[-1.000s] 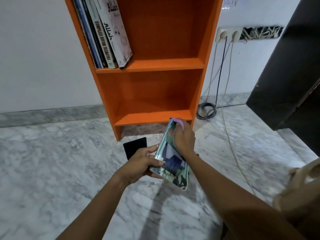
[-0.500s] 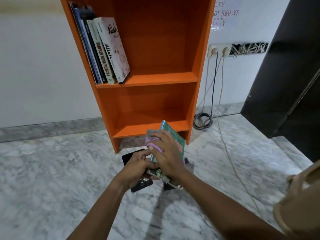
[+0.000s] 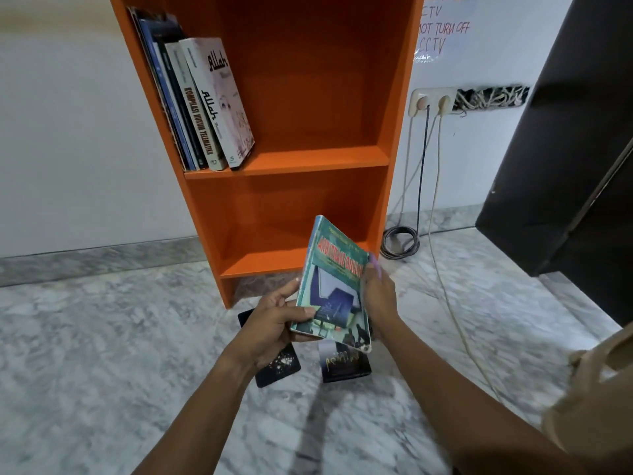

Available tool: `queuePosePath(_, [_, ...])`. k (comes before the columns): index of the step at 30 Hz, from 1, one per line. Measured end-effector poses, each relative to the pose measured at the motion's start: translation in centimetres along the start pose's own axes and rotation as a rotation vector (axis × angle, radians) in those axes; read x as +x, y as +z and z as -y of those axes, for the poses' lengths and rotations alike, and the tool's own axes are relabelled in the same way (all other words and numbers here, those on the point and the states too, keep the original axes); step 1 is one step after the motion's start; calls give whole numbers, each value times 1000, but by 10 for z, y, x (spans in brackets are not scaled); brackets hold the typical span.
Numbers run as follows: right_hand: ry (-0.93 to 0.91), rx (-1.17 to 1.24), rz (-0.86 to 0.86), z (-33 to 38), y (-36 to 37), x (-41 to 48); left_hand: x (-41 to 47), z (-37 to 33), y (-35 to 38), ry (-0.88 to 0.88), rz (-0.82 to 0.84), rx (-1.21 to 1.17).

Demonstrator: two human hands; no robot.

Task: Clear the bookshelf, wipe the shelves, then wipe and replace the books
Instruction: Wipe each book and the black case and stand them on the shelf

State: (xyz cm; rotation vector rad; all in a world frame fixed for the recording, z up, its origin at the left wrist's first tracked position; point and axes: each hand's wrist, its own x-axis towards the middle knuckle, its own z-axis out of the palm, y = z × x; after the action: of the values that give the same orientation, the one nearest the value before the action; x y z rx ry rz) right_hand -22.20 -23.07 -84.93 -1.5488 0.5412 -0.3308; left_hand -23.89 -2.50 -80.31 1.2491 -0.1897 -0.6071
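Observation:
I hold a green paperback book (image 3: 334, 282) upright in front of the orange bookshelf (image 3: 301, 159). My left hand (image 3: 274, 320) grips its lower left edge. At the book's right edge, my right hand (image 3: 376, 296) presses a purple cloth (image 3: 376, 264), most of it hidden behind the fingers. Several books (image 3: 202, 104) lean against the left wall of the upper shelf. The bottom shelf (image 3: 267, 258) holds nothing. Two dark books lie on the floor under my hands, one at the left (image 3: 279, 365) and one at the right (image 3: 344, 363).
The marble floor (image 3: 102, 354) spreads around the shelf. Cables (image 3: 421, 166) hang from a wall socket (image 3: 431, 101) to a coil (image 3: 400, 240) on the floor right of the shelf. A dark door panel (image 3: 565, 166) stands at the right.
My right hand with the cloth slid from the book's cover to its right edge. The green cover now faces me. The view tilted up a little.

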Motion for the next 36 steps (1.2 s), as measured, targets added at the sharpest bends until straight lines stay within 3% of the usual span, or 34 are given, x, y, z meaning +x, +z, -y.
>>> queuePosePath(3, [255, 383, 210, 1, 4, -10, 3, -7, -9, 73, -52, -50])
queuePosePath(7, [281, 347, 474, 23, -1, -28, 5, -22, -24, 101, -134, -94])
queuePosePath(9, [160, 279, 546, 37, -2, -34, 6, -26, -31, 79, -167, -56])
queuePosePath(11, [-36, 146, 518, 50, 3, -41, 9, -25, -32, 123, -302, 228])
queuePosePath(13, [-251, -66, 383, 55, 11, -48, 11, -27, -20, 201, -496, 546])
queuePosePath(14, [-335, -174, 313, 55, 16, -51, 10, -28, -10, 232, -511, 563])
queuePosePath(17, [-539, -451, 248, 45, 35, -59, 9, -35, 30, 236, -302, 272])
queuePosePath(19, [-736, -626, 263, 42, 47, -73, 11, -40, 35, 204, -351, 48])
queuePosePath(21, [-780, -783, 368, 42, 53, -81, 13, -48, 23, 137, -431, -160])
queuePosePath(23, [-719, -769, 572, 50, 53, -84, 11, -46, 8, 79, -449, -259])
queuePosePath(25, [-764, -628, 638, 60, 54, -84, 1, -43, 4, 79, -357, -320])
queuePosePath(28, [-794, -500, 500, 72, 61, -71, -12, -38, 8, 7, -205, -291])
queuePosePath(32, [-781, -536, 266, 91, 68, -50, -26, -34, 19, 12, -122, -348])
queuePosePath(36, [-538, -402, 124, 87, 62, -37, -25, -39, 18, 38, -153, -328])
